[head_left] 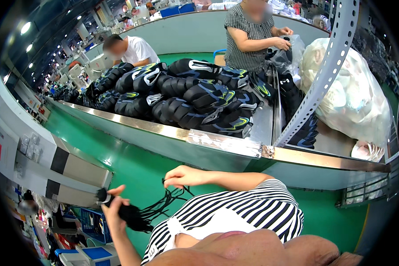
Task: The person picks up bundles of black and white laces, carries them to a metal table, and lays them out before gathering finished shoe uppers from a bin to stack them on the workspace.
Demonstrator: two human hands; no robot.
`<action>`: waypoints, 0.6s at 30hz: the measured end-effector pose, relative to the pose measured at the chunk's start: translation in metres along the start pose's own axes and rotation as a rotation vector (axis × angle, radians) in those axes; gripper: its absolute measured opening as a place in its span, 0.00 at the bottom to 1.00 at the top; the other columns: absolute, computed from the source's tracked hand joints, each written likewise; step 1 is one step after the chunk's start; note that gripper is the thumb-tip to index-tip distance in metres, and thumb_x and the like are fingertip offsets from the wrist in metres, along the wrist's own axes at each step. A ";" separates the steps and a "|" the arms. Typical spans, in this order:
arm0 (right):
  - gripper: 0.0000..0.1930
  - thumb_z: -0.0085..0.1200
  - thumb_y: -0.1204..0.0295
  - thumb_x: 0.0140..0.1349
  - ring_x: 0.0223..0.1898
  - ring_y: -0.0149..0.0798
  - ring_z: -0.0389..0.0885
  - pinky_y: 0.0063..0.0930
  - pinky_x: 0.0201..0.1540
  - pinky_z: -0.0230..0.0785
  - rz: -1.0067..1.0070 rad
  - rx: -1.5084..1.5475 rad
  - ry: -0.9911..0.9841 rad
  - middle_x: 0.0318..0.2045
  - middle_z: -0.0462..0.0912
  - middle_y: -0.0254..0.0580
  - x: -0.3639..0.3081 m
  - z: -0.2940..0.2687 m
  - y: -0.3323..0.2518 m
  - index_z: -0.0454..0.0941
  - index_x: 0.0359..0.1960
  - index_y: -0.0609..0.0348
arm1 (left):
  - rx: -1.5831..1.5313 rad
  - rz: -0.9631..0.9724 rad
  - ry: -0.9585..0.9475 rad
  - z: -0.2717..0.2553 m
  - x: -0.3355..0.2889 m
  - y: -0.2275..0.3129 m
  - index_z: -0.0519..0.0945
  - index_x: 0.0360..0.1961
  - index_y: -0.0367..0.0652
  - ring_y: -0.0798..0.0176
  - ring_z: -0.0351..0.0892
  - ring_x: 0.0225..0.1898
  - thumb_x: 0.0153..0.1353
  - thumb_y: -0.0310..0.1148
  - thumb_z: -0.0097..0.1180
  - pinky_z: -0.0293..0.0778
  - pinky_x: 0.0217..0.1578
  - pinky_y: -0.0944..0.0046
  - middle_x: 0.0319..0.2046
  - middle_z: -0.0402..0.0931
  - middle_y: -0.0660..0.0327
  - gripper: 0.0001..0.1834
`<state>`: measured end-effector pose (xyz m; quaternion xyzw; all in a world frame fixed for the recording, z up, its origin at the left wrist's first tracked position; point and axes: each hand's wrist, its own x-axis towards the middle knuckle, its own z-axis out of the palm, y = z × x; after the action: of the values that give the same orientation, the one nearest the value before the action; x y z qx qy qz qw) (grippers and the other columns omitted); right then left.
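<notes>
"Cords (136, 219): any risk?"
"Left hand (113, 207) clasps them bunched; right hand (185, 176), off to its right, pinches a few. Slack between both grips might tangle if pulled unevenly."

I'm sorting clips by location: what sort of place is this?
Probably a factory floor, perhaps for garments or footwear: matching black pieces lie heaped on a long metal-edged table, a co-worker handles a plastic bag, and a large whitish sack stands nearby.
</notes>
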<state>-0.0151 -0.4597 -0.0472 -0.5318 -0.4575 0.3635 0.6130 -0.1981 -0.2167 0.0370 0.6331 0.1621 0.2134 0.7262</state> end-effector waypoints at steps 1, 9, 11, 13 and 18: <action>0.14 0.47 0.63 0.70 0.21 0.23 0.67 0.22 0.25 0.61 0.046 -0.102 -0.062 0.17 0.71 0.28 0.002 0.004 -0.016 0.80 0.39 0.60 | -0.036 -0.071 -0.132 0.019 -0.005 -0.006 0.70 0.53 0.32 0.65 0.77 0.27 0.54 0.22 0.56 0.77 0.37 0.62 0.52 0.75 0.45 0.23; 0.13 0.48 0.63 0.67 0.19 0.41 0.71 0.35 0.25 0.62 -0.157 -0.385 0.010 0.18 0.74 0.44 -0.006 0.016 -0.026 0.77 0.30 0.60 | 0.144 -0.346 -0.353 0.092 -0.031 -0.031 0.73 0.49 0.29 0.62 0.81 0.28 0.52 0.19 0.58 0.78 0.35 0.63 0.28 0.78 0.56 0.20; 0.14 0.48 0.64 0.66 0.17 0.39 0.68 0.34 0.24 0.61 -0.158 -0.429 -0.053 0.16 0.71 0.43 -0.018 0.008 -0.026 0.76 0.28 0.61 | 0.186 -0.347 -0.361 0.089 -0.028 -0.036 0.74 0.41 0.32 0.65 0.79 0.24 0.50 0.18 0.59 0.77 0.29 0.66 0.24 0.77 0.58 0.15; 0.14 0.49 0.64 0.64 0.18 0.35 0.70 0.33 0.23 0.60 -0.175 -0.299 -0.070 0.16 0.73 0.39 -0.035 0.000 -0.028 0.76 0.26 0.61 | 0.157 -0.343 -0.384 0.088 -0.023 -0.028 0.74 0.35 0.34 0.67 0.77 0.21 0.49 0.17 0.61 0.75 0.24 0.68 0.23 0.76 0.59 0.12; 0.13 0.50 0.67 0.67 0.18 0.24 0.64 0.24 0.23 0.59 0.090 -0.158 0.099 0.15 0.69 0.27 -0.082 -0.048 -0.040 0.77 0.28 0.62 | 0.162 -0.275 -0.337 0.063 -0.009 -0.001 0.75 0.36 0.34 0.67 0.75 0.18 0.45 0.17 0.63 0.73 0.22 0.68 0.26 0.77 0.55 0.15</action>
<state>0.0022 -0.5586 -0.0230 -0.6157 -0.4297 0.3265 0.5741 -0.1738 -0.2745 0.0447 0.6880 0.1399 -0.0103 0.7120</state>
